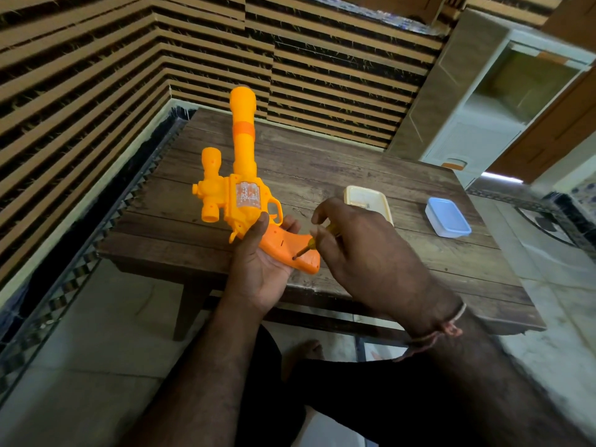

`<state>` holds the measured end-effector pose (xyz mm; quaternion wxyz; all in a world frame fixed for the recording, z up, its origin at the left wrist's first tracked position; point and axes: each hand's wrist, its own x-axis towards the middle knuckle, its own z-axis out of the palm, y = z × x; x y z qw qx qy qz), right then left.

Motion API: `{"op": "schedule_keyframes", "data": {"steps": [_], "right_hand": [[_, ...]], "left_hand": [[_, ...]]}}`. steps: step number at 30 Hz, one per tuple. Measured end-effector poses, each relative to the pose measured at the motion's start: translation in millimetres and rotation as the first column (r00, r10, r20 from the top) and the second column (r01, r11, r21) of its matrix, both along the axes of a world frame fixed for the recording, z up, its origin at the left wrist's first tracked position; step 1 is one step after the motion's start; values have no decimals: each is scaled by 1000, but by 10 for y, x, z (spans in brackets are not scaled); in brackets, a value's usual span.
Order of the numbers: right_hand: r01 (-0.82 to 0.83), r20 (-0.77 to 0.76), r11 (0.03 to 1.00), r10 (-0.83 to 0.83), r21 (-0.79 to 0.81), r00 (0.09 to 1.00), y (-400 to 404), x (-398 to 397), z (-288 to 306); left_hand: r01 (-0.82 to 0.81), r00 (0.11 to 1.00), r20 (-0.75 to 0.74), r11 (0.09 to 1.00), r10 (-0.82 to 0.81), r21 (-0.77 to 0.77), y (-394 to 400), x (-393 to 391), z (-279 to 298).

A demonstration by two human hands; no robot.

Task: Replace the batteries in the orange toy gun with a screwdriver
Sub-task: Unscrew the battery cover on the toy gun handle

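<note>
the orange toy gun is held up over the near edge of a low wooden table, barrel pointing away from the person and slightly upward. it is bright orange plastic all over, with a long round barrel that swells at the muzzle and carries a darker orange band partway along. a stubby scope sits on its left side, pierced with small holes and flared at both ends. the middle of the body has a clear, speckled window where a cylinder would be, and a trigger guard loops out on the right just below it. the grip is a deeper orange than the rest, curved, with a small slot and a few tiny holes in its flat side.

the left hand cradles the grip from beneath, palm up, thumb pressed along the back of the frame and fingers curled around the far side. the right hand is closed around a screwdriver with a yellow handle; only a short part of the handle and the thin metal shaft show past the fingers. the tip rests on the lower part of the grip, at a small dark spot that looks like a screw hole.

farther back on the table lie a cream tray, partly hidden by the right hand, and a lidded blue container well apart to the right.
</note>
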<state>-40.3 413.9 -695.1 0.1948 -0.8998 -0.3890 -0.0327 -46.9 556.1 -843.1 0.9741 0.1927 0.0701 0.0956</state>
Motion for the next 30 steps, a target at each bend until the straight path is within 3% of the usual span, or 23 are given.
{"op": "schedule_keyframes", "data": {"steps": [4, 14, 19, 25, 30], "right_hand": [[49, 81, 997, -44, -60, 996, 4, 32, -22], [8, -125, 1000, -6, 22, 992, -14, 33, 15], [62, 70, 991, -54, -119, 996, -7, 35, -12], [0, -91, 999, -3, -38, 996, 20, 27, 19], [49, -26, 998, -50, -33, 998, 13, 17, -17]], "left_hand": [[-8, 999, -35, 1000, 8, 6, -17, 0, 25], [-7, 998, -58, 1000, 8, 28, -17, -5, 24], [4, 999, -44, 1000, -4, -3, -3, 1, 23], [17, 999, -43, 1000, -16, 15, -16, 8, 22], [14, 1000, -4, 1000, -14, 3, 5, 16, -19]]}}
